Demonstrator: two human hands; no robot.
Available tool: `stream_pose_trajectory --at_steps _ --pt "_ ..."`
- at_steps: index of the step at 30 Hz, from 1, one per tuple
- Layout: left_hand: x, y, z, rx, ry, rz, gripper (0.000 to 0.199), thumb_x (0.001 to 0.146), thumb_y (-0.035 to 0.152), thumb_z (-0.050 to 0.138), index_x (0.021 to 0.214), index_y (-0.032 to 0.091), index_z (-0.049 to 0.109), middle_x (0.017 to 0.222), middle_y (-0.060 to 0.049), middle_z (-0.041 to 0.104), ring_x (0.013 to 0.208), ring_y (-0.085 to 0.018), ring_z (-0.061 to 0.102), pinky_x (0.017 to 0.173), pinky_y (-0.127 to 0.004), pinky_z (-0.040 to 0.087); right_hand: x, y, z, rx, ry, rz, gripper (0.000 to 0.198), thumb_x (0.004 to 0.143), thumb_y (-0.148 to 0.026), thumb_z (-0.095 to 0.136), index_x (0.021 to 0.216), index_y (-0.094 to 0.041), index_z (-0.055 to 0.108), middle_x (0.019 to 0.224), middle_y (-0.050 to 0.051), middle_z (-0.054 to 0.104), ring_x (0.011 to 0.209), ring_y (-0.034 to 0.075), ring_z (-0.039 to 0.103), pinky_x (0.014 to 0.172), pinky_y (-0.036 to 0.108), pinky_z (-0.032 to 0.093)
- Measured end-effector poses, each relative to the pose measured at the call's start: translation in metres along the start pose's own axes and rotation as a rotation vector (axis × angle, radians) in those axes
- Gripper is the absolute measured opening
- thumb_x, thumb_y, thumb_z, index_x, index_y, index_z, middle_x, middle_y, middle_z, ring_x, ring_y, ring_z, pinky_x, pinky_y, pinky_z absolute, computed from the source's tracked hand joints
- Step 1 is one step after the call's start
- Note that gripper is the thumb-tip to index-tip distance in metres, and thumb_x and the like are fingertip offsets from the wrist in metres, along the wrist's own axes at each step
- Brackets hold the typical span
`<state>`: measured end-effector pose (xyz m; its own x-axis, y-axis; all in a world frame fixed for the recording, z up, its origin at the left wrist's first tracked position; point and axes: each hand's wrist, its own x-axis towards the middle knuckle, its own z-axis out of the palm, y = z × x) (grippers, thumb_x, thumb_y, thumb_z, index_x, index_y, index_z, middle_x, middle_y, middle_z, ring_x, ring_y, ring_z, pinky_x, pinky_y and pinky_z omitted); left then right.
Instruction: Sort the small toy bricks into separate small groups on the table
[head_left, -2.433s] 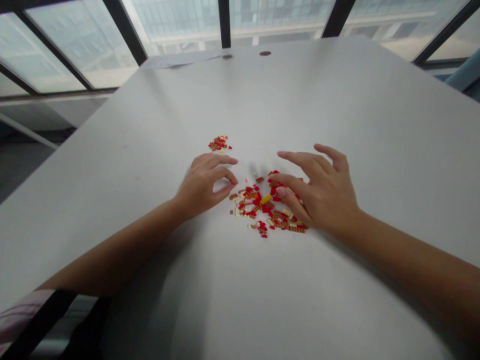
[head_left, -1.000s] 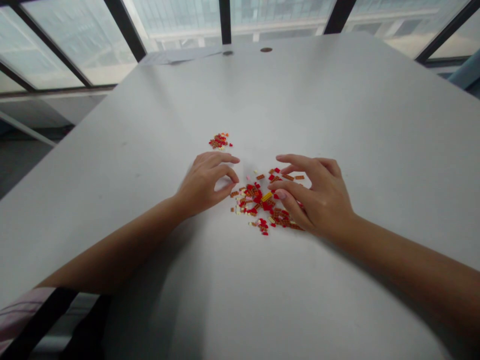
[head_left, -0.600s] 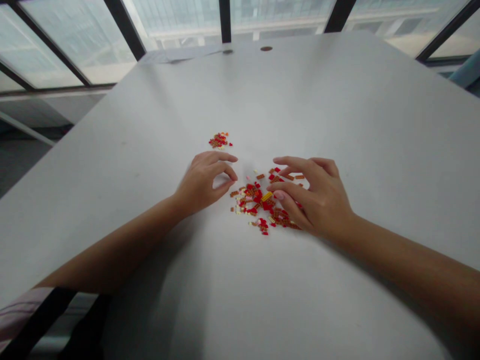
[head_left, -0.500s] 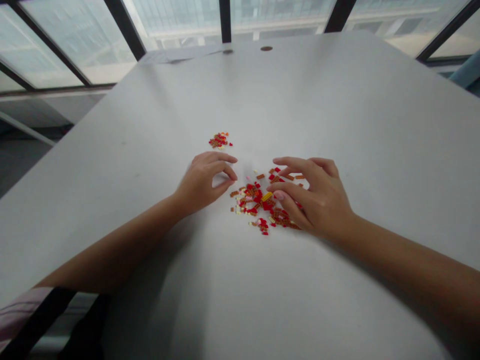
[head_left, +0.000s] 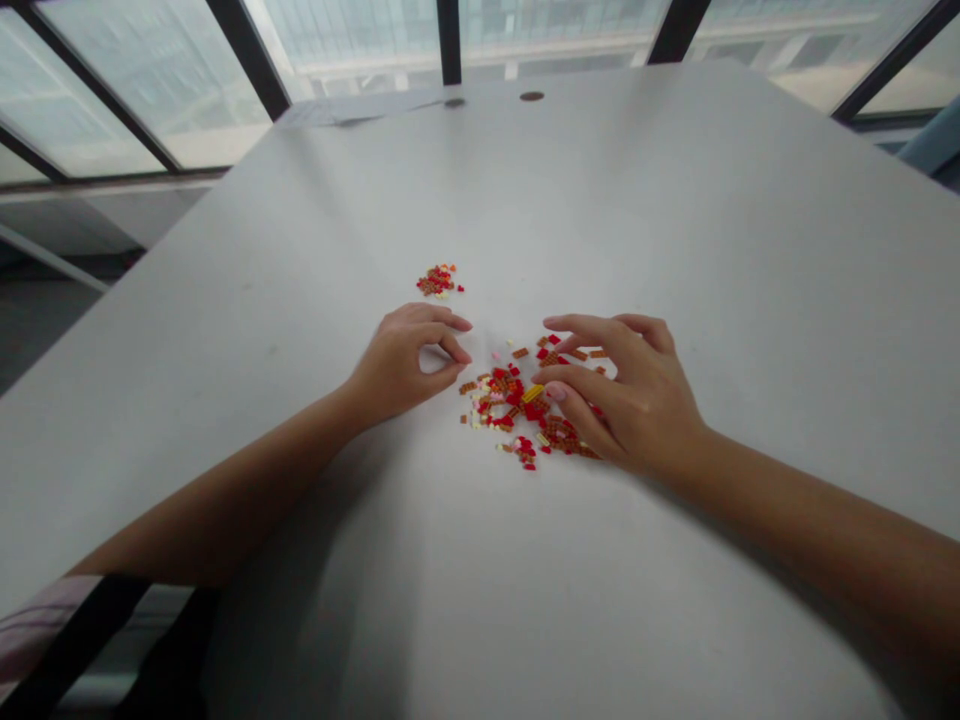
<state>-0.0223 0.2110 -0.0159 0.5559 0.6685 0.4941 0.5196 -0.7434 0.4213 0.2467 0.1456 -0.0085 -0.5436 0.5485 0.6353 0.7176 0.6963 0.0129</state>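
Note:
A loose pile of small toy building bricks, mostly red and brown with some pale yellow and pink ones, lies between my two hands on the white table. On the pile's right side, my right hand is over some of the bricks and hides them. Its thumb and index finger close on a yellow brick, while the other fingers stay loosely bent. To the left of the pile is my left hand, thumb and index fingertips pinched together; anything between them is too small to make out.
Beyond my left hand sits a smaller heap of tiny red, brown and orange pieces. Two round dark discs show at the far edge of the white table. Windows with dark frames stand behind it.
My left thumb and index fingertip have come slightly closer together. The right hand, the yellow brick and the piles look the same.

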Motion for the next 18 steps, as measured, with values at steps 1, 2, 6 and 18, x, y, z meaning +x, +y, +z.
stream_pose_trajectory --at_steps 1,2,6,18 --pt "-0.0004 0.0001 0.0002 0.004 0.008 0.005 0.007 0.084 0.024 0.071 0.078 0.022 0.073 0.11 -0.006 0.078 0.11 -0.023 0.07 0.104 -0.043 0.05 0.0002 -0.0001 0.0 0.0 0.011 -0.01 0.026 0.1 -0.025 0.05 0.094 -0.021 0.075 0.132 0.013 0.067 0.096 0.021 0.07 0.095 0.046 0.042" --pt "-0.0007 0.0002 0.0004 0.01 0.016 0.013 0.007 0.084 0.024 0.072 0.078 0.022 0.073 0.11 -0.005 0.078 0.11 -0.024 0.07 0.103 -0.043 0.05 0.0004 -0.0001 -0.0001 -0.001 0.018 -0.016 0.026 0.1 -0.025 0.05 0.093 -0.021 0.074 0.132 0.013 0.067 0.096 0.021 0.07 0.095 0.045 0.042" --pt "-0.0012 0.0014 0.0006 0.053 0.031 0.049 0.006 0.086 0.025 0.075 0.08 0.024 0.074 0.107 -0.003 0.078 0.111 -0.024 0.07 0.104 -0.045 0.047 0.0008 -0.0003 -0.0002 -0.011 0.004 -0.015 0.026 0.1 -0.025 0.05 0.094 -0.022 0.075 0.133 0.012 0.067 0.097 0.021 0.07 0.095 0.046 0.042" --pt "-0.0009 0.0035 -0.0012 0.117 0.062 0.113 0.009 0.086 0.029 0.079 0.079 0.025 0.074 0.104 -0.001 0.078 0.111 -0.023 0.07 0.103 -0.042 0.044 0.0014 -0.0016 -0.0001 0.041 -0.052 -0.091 0.028 0.102 -0.029 0.049 0.104 -0.024 0.076 0.138 0.014 0.063 0.111 0.023 0.063 0.102 0.046 0.038"
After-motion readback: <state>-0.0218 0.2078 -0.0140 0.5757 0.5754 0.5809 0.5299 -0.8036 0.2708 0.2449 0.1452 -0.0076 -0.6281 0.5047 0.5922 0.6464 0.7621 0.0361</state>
